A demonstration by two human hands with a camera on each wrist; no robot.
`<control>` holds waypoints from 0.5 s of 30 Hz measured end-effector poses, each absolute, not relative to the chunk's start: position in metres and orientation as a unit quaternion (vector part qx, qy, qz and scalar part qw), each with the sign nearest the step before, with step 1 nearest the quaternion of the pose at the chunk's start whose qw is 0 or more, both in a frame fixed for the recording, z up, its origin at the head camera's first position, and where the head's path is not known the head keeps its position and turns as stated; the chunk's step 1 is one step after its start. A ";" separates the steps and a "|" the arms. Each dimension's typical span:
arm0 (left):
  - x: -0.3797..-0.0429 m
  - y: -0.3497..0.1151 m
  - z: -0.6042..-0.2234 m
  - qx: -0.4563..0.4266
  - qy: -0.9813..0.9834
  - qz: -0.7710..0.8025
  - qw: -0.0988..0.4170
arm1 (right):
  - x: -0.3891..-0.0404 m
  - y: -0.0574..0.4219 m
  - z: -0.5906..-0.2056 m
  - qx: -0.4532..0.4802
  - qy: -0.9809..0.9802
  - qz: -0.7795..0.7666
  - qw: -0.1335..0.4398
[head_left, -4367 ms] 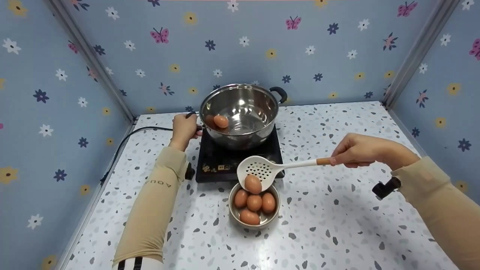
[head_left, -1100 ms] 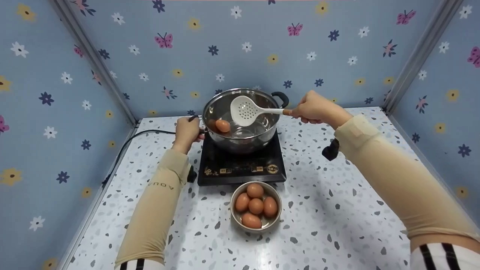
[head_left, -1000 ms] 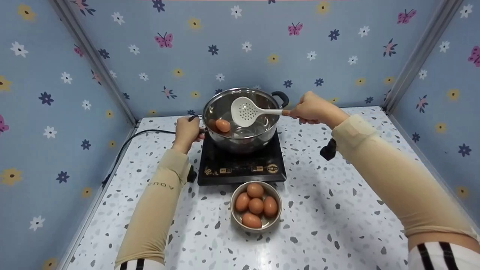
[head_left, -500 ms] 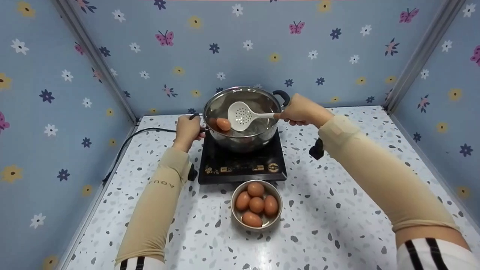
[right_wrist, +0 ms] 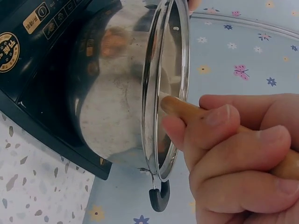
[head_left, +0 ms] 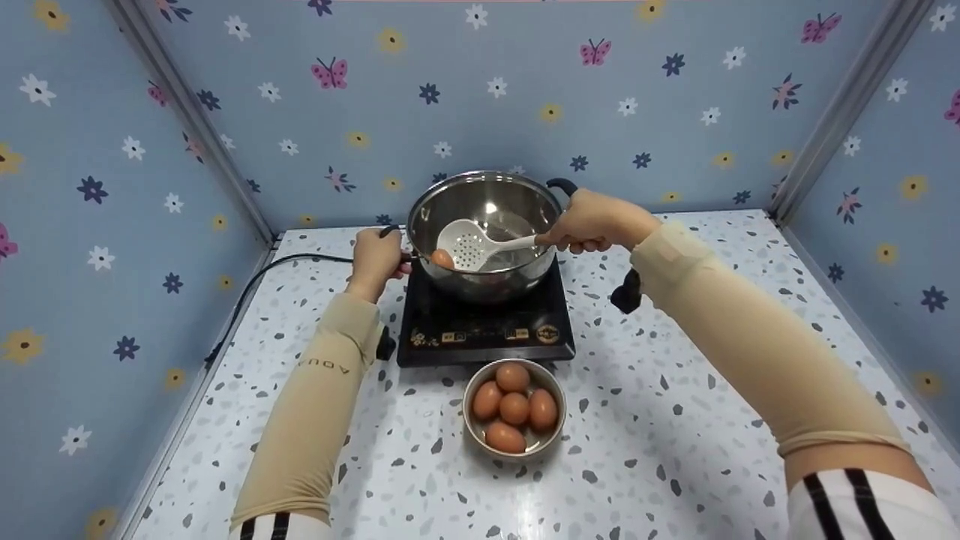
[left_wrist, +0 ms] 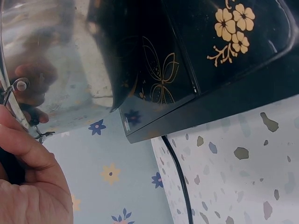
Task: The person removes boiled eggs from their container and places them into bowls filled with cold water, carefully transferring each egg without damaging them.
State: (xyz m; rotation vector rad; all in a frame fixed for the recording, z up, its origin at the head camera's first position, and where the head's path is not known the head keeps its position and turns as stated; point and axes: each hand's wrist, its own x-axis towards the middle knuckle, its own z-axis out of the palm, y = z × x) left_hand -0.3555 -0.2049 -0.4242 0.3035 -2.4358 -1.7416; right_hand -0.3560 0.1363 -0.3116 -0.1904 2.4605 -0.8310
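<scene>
My right hand (head_left: 589,221) grips the wooden handle (right_wrist: 187,109) of a white slotted skimmer (head_left: 469,246). The skimmer's perforated head is down inside a steel pot (head_left: 487,283), right beside a brown egg (head_left: 442,259) at the pot's left side and partly covering it. My left hand (head_left: 376,256) holds the pot's left black handle; in the left wrist view its fingers (left_wrist: 35,154) curl around that handle at the rim. Below the pot, a small bowl (head_left: 551,442) contains several brown eggs (head_left: 514,409).
The pot stands on a black induction cooker (head_left: 484,349), whose power cord (head_left: 300,256) runs off to the left. The pot's right handle (head_left: 561,185) sits behind my right hand. A speckled white tabletop (head_left: 645,465) meets flowered blue walls (head_left: 480,75) on three sides.
An egg went from the skimmer into the bowl. The emptied skimmer has since moved over the pot, then down and left to the egg inside. My left hand stays on the handle.
</scene>
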 end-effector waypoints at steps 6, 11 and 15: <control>-0.356 -0.205 -0.423 0.106 -0.806 -0.578 0.066 | -0.357 0.140 -0.309 -0.077 0.898 -0.317 0.295; -0.357 -0.205 -0.424 0.112 -0.810 -0.572 0.060 | -0.360 0.148 -0.311 -0.076 0.882 -0.339 0.319; -0.358 -0.205 -0.424 0.111 -0.811 -0.571 0.060 | -0.362 0.155 -0.315 -0.078 0.866 -0.363 0.334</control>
